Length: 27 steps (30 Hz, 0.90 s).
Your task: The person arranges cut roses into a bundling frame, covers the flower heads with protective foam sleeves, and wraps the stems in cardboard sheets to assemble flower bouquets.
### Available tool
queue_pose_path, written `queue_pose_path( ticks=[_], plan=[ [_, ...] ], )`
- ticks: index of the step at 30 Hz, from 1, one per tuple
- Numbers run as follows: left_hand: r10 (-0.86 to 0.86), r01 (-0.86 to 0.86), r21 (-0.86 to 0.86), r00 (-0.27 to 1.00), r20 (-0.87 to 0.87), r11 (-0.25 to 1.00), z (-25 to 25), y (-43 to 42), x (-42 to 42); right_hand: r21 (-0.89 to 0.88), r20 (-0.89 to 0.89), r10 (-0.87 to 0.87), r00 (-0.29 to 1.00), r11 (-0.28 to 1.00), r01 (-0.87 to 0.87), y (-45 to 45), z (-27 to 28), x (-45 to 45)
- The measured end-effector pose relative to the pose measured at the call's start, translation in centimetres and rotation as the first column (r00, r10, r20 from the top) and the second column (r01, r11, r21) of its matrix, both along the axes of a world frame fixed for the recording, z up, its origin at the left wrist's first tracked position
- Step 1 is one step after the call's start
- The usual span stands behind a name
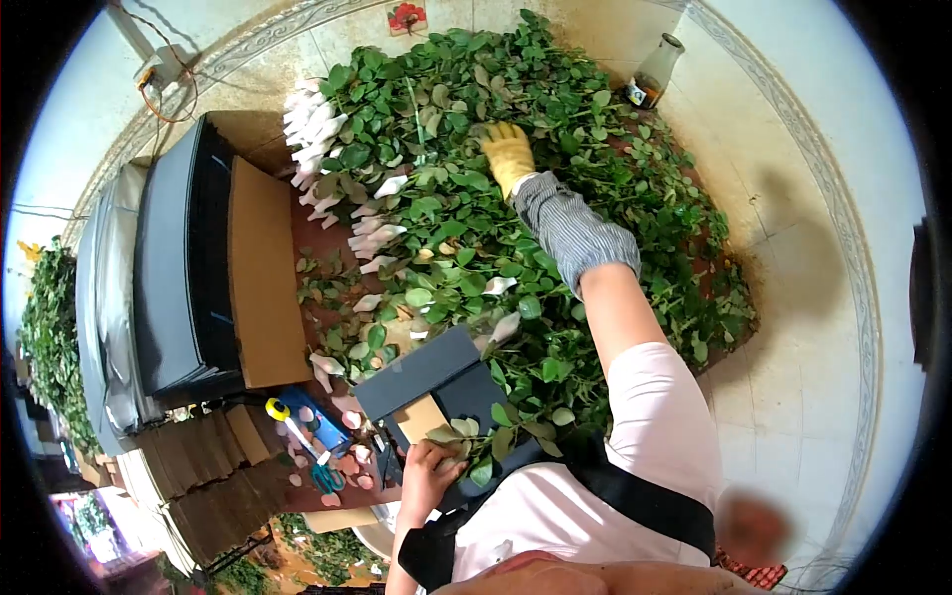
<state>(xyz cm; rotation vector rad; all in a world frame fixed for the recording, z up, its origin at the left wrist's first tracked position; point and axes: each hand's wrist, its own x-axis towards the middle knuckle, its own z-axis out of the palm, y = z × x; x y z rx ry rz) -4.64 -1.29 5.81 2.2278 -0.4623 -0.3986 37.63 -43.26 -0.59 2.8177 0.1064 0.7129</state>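
Pale pink shirt, crossed by a black strap, lies nearest the camera. From the left, large dark panels stand beside a brown cardboard sheet, with a stack of corrugated cardboard below them in view. Next, on the reddish tabletop, come 1 tool with a yellow end, 1 blue box and 1 pair of teal-handled scissors, with loose pink petals scattered around them. Further right, the bare left hand curls its fingers around a leafy stem, clamped over a dark folded board with a strip of brown card on it. The stem's leaves spread to the right of the fingers, close to the shirt. Beyond the board, a broad heap of leafy stems covers much of the tabletop, and white-wrapped heads bunch mainly along its left edge (a few sit farther in, among the leaves). The right hand, in a yellow glove below a striped sleeve, reaches into the heap's far part; its fingertips meet the foliage, and whether they close on a stem I cannot tell. Rightmost stands 1 clear glass bottle with dark liquid low inside, just beside the heap.
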Motion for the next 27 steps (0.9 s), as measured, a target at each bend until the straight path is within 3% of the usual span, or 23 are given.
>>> queue_pose_path(
  ticks=[1, 3, 4, 5, 6, 7, 8, 9, 10, 12, 13, 14, 16, 17, 19, 20, 22, 24, 26, 27],
  plan=[
    [0.001, -0.001, 0.003, 1.000, -0.008, 1.000, 0.0, 0.0, -0.1, -0.012, -0.074, -0.073, 0.995, 0.997, 0.072, -0.8, -1.0, 0.7],
    [0.031, -0.031, 0.004, 1.000, -0.001, 1.000, 0.1, 0.1, -0.1, 0.173, -0.305, -0.088, 0.948, 0.974, 0.146, 0.4, 2.5, 0.0],
    [0.055, -0.055, -0.005, 0.998, 0.006, 0.999, -0.1, -0.2, -0.3, 0.392, -0.163, 0.104, 0.981, 0.919, -0.032, 0.3, 2.5, 0.0],
    [0.103, -0.103, 0.001, 0.988, -0.119, 0.995, -0.3, -0.1, -0.6, 0.398, -0.063, 0.203, 0.977, 0.903, -0.162, 0.9, 3.9, -1.1],
    [0.173, -0.176, -0.024, 0.980, -0.103, 0.984, 0.9, -0.8, -0.4, 0.394, 0.038, 0.297, 0.954, 0.873, -0.288, 2.1, 6.5, -3.1],
    [0.183, -0.187, -0.020, 0.974, -0.135, 0.982, 0.9, -0.8, -0.4, 0.342, 0.015, 0.339, 0.941, 0.882, -0.323, 2.4, 8.1, -5.2],
    [0.190, -0.195, -0.016, 0.968, -0.163, 0.981, 0.8, -0.6, -0.5, 0.233, 0.171, 0.467, 0.867, 0.836, -0.497, 2.8, 10.8, -8.1],
    [0.205, -0.213, -0.085, 0.974, -0.093, 0.973, 0.0, -0.4, -0.8, 0.288, -0.147, 0.356, 0.923, 0.908, -0.304, 4.2, 14.9, -11.8],
    [0.202, -0.210, -0.090, 0.975, -0.092, 0.974, -0.4, -0.2, -0.8, 0.258, -0.099, 0.532, 0.841, 0.830, -0.494, 3.6, 16.7, -14.7],
    [0.052, -0.049, -0.089, 0.998, 0.033, 0.995, -0.7, 0.1, -0.6, 0.501, -0.111, 0.707, 0.698, 0.647, -0.575, 3.7, 17.9, -20.8],
    [0.086, -0.088, -0.078, 0.996, -0.029, 0.993, -0.5, 0.1, -0.8, 0.548, -0.056, 0.790, 0.610, 0.535, -0.643, 4.3, 18.7, -24.0],
    [0.088, -0.086, -0.063, 0.996, 0.023, 0.994, -0.3, 0.1, -0.8, 0.538, -0.368, 0.706, 0.606, 0.693, -0.480, 4.1, 17.3, -26.5],
    [-0.003, 0.000, 0.034, 0.995, 0.099, 0.999, -0.3, 0.2, -0.8, 0.465, -0.555, 0.580, 0.596, 0.811, -0.356, 5.2, 14.5, -31.9],
    [-0.018, 0.015, 0.032, 0.995, 0.100, 0.999, -0.2, 0.2, -0.8, 0.380, -0.691, 0.510, 0.513, 0.859, -0.343, 4.9, 11.0, -33.8],
    [-0.078, 0.075, 0.299, 0.997, 0.000, 0.951, 0.1, 0.2, -0.8, 0.559, -0.636, 0.601, 0.484, 0.792, -0.248, 3.9, 6.0, -38.2],
    [-0.085, 0.080, 0.302, 0.996, 0.005, 0.950, 0.8, 0.0, -0.8, 0.514, -0.653, 0.578, 0.489, 0.813, -0.274, 4.5, 5.8, -39.6],
    [-0.113, -0.025, 0.378, 0.934, 0.340, 0.925, 2.6, -0.6, -0.9, 0.455, -0.574, 0.529, 0.625, 0.841, -0.293, 5.6, 6.2, -41.5],
    [-0.171, -0.037, 0.389, 0.856, 0.487, 0.920, 4.5, -0.9, 0.2, 0.369, -0.606, 0.464, 0.646, 0.884, -0.289, 5.7, 4.0, -42.6],
    [-0.177, 0.134, 0.229, 0.968, 0.179, 0.964, 1.6, 0.2, 0.5, 0.608, -0.557, 0.555, 0.618, 0.779, -0.151, 4.9, 2.5, -43.2],
    [-0.177, 0.133, 0.227, 0.967, 0.184, 0.965, 0.5, 0.5, 0.2, 0.730, -0.571, 0.608, 0.552, 0.684, 0.002, 3.6, 2.1, -42.9]
  ],
)
